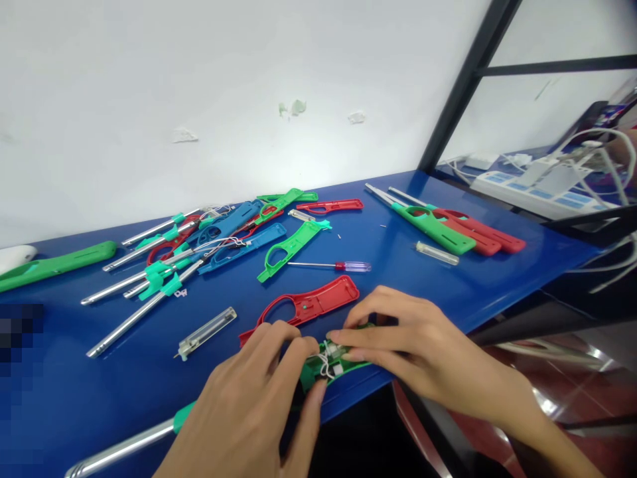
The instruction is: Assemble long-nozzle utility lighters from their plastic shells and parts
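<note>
At the table's front edge, an opened green gas lighter lies between my two hands, with white wires and a clear part showing inside. My left hand grips its front part, fingers bent around the casing. From under that hand a silver metal tube with a green collar points to the lower left. The fingers of my right hand pinch the rear of the casing around the clear part and hide much of it. Just beyond lies a red handle half.
A clear fuel tank and a screwdriver lie on the blue table. Lighter tubes and handle halves are piled back left. Closed lighters lie right, near a black frame and a power strip.
</note>
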`<state>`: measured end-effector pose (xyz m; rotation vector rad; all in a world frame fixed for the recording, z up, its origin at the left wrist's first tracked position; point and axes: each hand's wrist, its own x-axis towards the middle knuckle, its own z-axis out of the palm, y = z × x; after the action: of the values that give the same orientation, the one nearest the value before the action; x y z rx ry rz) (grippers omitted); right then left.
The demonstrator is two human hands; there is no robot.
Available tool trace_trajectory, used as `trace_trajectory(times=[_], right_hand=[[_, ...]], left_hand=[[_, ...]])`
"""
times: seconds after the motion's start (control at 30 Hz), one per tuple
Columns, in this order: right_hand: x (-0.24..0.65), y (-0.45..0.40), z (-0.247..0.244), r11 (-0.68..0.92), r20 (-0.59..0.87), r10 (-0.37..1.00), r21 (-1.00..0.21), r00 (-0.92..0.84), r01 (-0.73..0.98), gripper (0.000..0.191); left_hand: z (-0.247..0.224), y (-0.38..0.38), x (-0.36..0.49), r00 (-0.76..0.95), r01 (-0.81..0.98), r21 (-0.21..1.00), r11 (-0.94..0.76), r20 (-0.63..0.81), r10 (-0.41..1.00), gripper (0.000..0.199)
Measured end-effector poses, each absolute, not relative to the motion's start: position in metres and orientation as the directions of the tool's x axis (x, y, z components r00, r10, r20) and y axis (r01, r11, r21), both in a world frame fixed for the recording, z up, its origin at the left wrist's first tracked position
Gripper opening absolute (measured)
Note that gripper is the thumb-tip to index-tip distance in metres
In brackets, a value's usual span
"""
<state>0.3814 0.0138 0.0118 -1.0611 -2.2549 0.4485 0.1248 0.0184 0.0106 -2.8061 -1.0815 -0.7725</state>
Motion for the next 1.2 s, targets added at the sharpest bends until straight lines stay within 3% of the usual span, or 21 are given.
trace_trajectory(times=[0.57, 0.83, 1.0, 1.2], right_hand=[[0.381, 0.016, 0.01, 0.631, 0.401, 0.775, -0.534, -0.489, 0.563, 0.026], [0.383, 0.008, 0.014, 0.781, 0.586, 0.62, -0.404, -0.521, 0.476, 0.019], [0.379, 0.005, 0.011, 0.815, 0.598, 0.571, -0.333, -0.562, 0.473, 0.018], [0.378, 0.007, 0.012, 0.812, 0.591, 0.578, -0.351, -0.562, 0.466, 0.017]], left_hand=[[0.013, 0.019, 0.124, 0.695, 0.603, 0.077, -0.794, 0.438, 0.57, 0.018], [0.012, 0.019, 0.124, 0.705, 0.591, 0.074, -0.803, 0.436, 0.559, 0.021], [0.012, 0.021, 0.126, 0.678, 0.595, 0.099, -0.798, 0.471, 0.564, 0.021], [0.008, 0.016, 0.113, 0.653, 0.57, 0.095, -0.816, 0.55, 0.52, 0.03]])
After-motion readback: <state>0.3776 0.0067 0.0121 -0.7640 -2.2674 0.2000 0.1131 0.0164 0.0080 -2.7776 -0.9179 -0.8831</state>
